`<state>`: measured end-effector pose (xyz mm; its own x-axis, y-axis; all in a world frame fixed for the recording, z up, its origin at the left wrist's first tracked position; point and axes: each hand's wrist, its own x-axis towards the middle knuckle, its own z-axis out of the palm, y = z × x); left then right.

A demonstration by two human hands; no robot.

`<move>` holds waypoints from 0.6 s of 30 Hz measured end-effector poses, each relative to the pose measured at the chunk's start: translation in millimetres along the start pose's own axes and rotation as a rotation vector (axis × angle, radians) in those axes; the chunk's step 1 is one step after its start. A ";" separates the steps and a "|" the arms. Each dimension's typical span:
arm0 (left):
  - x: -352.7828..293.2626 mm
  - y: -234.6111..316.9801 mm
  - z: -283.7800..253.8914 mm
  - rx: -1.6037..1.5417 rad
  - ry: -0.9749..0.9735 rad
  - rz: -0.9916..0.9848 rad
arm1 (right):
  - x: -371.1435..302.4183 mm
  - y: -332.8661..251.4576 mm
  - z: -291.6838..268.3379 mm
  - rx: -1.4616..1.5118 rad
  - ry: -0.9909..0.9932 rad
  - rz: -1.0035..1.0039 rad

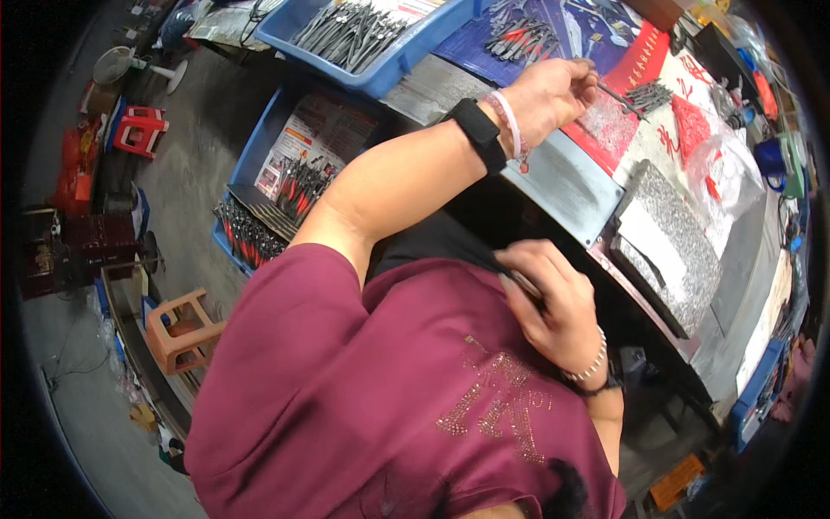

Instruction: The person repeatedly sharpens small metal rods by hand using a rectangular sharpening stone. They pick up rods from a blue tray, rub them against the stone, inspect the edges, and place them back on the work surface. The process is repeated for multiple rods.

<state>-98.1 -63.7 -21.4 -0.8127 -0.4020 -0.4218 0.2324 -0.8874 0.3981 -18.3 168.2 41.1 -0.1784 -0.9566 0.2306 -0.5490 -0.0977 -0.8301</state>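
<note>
My left hand (553, 97) reaches out over the workbench, its fingers pinched together. From the fingertips a thin dark metal piece (624, 105) points toward a small pile of dark metal pieces (648, 96). My right hand (553, 298) is curled in front of my belly, slightly blurred. Something slim and dark shows between its thumb and fingers, too hidden to name. Beyond my left hand, several grey metal pieces with red-orange parts (524, 40) lie on a dark blue printed sheet (467, 43).
A blue tray (373, 82) of long metal pieces stands at the bench's left end. Below it sits a blue crate (251, 160) with red-and-black handled tools (298, 186). A speckled slab (683, 259) and a clear plastic bag (726, 177) lie rightward. Stools (181, 333) stand on the floor at left.
</note>
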 end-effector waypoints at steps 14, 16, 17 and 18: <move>-60.6 -12.5 68.4 2.120 -0.630 1.353 | 37.5 -27.1 1.0 -0.253 0.498 -0.285; -78.0 -15.8 75.7 2.513 -0.839 1.270 | 41.0 -34.3 -5.4 -0.346 0.511 -0.353; -86.7 -18.1 73.6 2.650 -0.952 1.222 | 43.1 -37.7 -7.4 -0.363 0.515 -0.392; -93.1 -26.7 75.2 2.655 -1.001 0.751 | 44.8 -40.7 -10.8 -0.390 0.462 -0.394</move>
<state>-68.8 14.4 68.6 -0.9321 0.3569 -0.0619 0.3580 0.9337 -0.0077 -12.7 132.3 90.8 -0.1869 -0.6486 0.7379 -0.8798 -0.2236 -0.4195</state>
